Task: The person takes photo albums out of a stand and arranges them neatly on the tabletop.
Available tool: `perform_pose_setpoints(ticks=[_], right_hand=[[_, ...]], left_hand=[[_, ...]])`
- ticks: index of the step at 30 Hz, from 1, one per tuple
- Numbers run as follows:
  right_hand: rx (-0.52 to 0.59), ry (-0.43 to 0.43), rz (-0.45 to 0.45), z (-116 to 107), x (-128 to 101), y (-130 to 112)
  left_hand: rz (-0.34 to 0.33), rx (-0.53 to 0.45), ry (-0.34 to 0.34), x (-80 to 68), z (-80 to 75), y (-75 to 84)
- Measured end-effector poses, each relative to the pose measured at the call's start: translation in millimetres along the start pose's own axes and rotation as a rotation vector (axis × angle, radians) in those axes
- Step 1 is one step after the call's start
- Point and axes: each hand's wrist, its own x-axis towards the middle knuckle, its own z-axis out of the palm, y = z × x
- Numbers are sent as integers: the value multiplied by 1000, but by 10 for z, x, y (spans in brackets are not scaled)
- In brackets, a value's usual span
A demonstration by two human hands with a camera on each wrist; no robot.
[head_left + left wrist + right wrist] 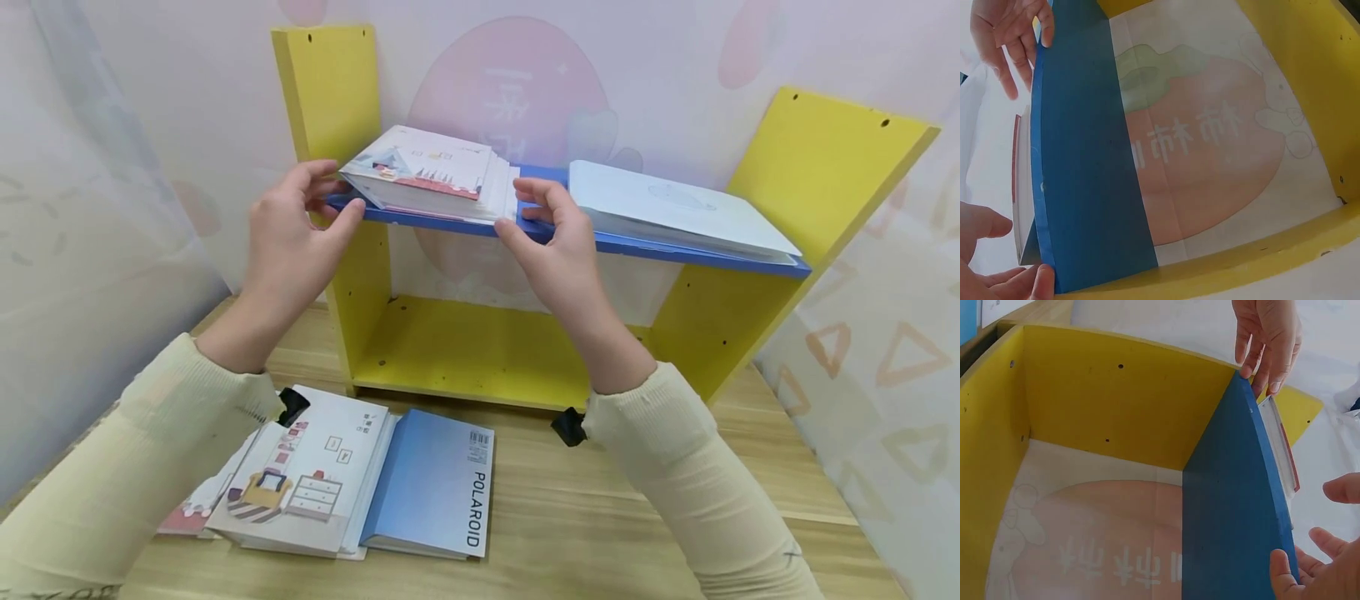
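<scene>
A small white illustrated book (431,162), thick along its front edge, lies flat with other white covers under it on the blue shelf board (540,173). My left hand (288,233) is at the book's left end, thumb and fingers spread apart near its corner. At the stack's right side is my right hand (551,242), its thumb and fingers also apart. Neither hand grips the book. In the left wrist view, fingertips of the left hand (997,262) touch the blue board's end. The right wrist view has the right hand (1329,556) beside the board's edge.
A pale blue-white album (667,200) lies on the board's right half. Yellow side panels (333,92) rise at both ends, above a yellow lower shelf (465,346). On the wooden table (600,517) lie a white illustrated book (315,467) and a blue POLAROID album (435,483).
</scene>
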Motion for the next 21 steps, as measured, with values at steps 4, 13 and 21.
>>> perform_pose_setpoints(ticks=[4,13,21], right_hand=[[-16,-16,40,37,64,17],[-100,-69,98,89,150,-37],[-208,-117,59,95,136,32]], left_hand=[[-4,-8,6,26,25,-2],[-15,-56,5,55,62,66],[-8,-109,39,43,97,70]])
